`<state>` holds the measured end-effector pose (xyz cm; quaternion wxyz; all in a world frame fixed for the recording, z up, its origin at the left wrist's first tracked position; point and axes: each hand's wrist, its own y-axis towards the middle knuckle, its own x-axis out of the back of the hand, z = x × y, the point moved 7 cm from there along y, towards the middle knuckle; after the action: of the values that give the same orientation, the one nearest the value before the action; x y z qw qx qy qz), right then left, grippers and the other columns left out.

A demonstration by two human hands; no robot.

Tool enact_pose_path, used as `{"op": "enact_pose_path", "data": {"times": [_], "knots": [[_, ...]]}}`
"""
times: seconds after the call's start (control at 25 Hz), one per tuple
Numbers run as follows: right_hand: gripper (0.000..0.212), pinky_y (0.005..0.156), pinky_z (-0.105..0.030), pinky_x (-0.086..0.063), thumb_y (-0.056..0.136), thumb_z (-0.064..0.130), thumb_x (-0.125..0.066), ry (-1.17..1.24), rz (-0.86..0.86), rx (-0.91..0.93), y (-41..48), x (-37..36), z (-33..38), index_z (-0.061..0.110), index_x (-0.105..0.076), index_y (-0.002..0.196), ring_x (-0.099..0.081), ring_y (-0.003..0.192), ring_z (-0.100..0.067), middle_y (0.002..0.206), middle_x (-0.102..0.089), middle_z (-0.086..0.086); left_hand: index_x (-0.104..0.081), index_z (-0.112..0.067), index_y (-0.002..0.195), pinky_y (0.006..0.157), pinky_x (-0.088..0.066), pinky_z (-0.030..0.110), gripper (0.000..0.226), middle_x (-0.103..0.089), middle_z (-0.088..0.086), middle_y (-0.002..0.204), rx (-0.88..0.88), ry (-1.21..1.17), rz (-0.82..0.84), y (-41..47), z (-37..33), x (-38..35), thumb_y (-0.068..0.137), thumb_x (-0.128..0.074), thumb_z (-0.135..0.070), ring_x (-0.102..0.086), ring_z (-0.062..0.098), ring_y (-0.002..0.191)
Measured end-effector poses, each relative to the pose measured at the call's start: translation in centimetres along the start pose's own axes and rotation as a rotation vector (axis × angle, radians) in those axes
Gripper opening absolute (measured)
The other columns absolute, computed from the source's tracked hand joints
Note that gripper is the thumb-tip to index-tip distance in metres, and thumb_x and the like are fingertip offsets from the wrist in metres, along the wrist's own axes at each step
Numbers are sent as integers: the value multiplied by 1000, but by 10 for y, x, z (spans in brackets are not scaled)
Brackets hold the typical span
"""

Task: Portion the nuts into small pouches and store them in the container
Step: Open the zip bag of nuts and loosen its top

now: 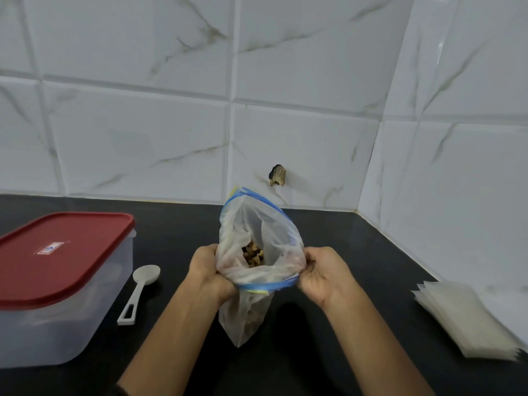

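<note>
Above counter [328,252], hands [210,271] [323,274] grip zip bag [251,224] mouth open; lid label [51,248] unreadable.

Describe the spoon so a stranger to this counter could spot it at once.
Start at the clear container with the red lid on the left of the dark counter. Just to its right, short of the left hand, lies the spoon, bowl toward the wall. It is the only small white utensil, with a slotted handle end.

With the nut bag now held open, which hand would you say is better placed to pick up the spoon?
Probably the left hand. The spoon lies on the counter just to its left, beside the lidded container, while the right hand grips the zip bag on the far side and could keep holding it.
</note>
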<state>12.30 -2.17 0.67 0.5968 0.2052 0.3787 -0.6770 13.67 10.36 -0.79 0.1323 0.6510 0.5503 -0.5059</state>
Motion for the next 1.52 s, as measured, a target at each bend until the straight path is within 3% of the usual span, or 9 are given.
{"op": "enact_pose_path", "data": {"times": [0.12,0.28,0.52,0.64,0.76,0.88,1.08,1.2,1.52], "knots": [[25,65,-30,-51,94,11,-38,-423,-19,157,-5,-4,5,5,-63,94,-60,71,-18,81,-65,-9,-63,-6,99,88,-46,45,35,-61,17,102,-73,95,32,-3,-10,0,81,-42,-27,-58,33,99],[50,78,-34,-53,92,54,-36,-1245,-27,345,-18,-19,7,15,-66,96,-64,89,-17,98,-67,-3,-62,-5,111,78,-53,39,35,-68,15,99,-269,545,-107,1,-28,3,86,-58,-30,-65,30,86],[24,58,-35,-59,97,5,-37,-267,72,-54,-16,-10,-10,-4,-58,90,-71,66,-26,70,-70,-18,-58,-7,82,57,-54,32,26,-61,12,84,-474,663,-326,3,-46,19,95,-49,-27,-60,25,72],[29,96,-49,-37,98,-1,-28,116,22,-106,-6,-2,-10,-14,-52,107,-54,117,-39,112,-59,-32,-56,-3,88,41,-53,31,23,-59,14,82,-255,61,-171,7,-30,17,97,-44,-21,-63,25,62],[40,103,-53,-32,97,1,-24,88,-20,-142,0,3,-16,-6,-44,131,-45,127,-40,134,-48,-29,-55,-4,91,66,-54,29,17,-58,12,80,-116,-155,-123,16,-20,20,96,-39,-9,-59,21,66],[34,84,-48,-52,92,27,-48,-309,-11,-92,5,4,-18,7,-63,114,-63,97,-34,110,-65,-20,-57,-7,78,94,-43,30,17,-54,9,80,-60,-4,-82,15,-14,21,77,-40,-9,-52,21,71],[66,97,-33,-31,81,53,-59,-1617,-206,836,-13,-20,19,31,-30,136,-40,121,-18,136,-19,2,-57,-11,78,64,-50,35,26,-60,11,73,-119,240,-98,5,-15,17,81,-35,-25,-58,26,67],[58,82,-33,-37,79,56,-44,-1995,-149,1451,-25,-45,6,31,-40,131,-55,106,-15,133,-42,3,-56,-10,61,42,-49,20,39,-59,5,46,-160,360,-85,5,-14,11,89,-36,-26,-57,17,37],[31,65,-12,-48,92,0,-43,-1028,39,651,8,-10,25,15,-65,109,-62,82,-13,95,-67,0,-55,-4,53,52,-50,25,39,-55,9,53,22,416,86,-5,-6,5,83,-39,-23,-54,21,45]]}}
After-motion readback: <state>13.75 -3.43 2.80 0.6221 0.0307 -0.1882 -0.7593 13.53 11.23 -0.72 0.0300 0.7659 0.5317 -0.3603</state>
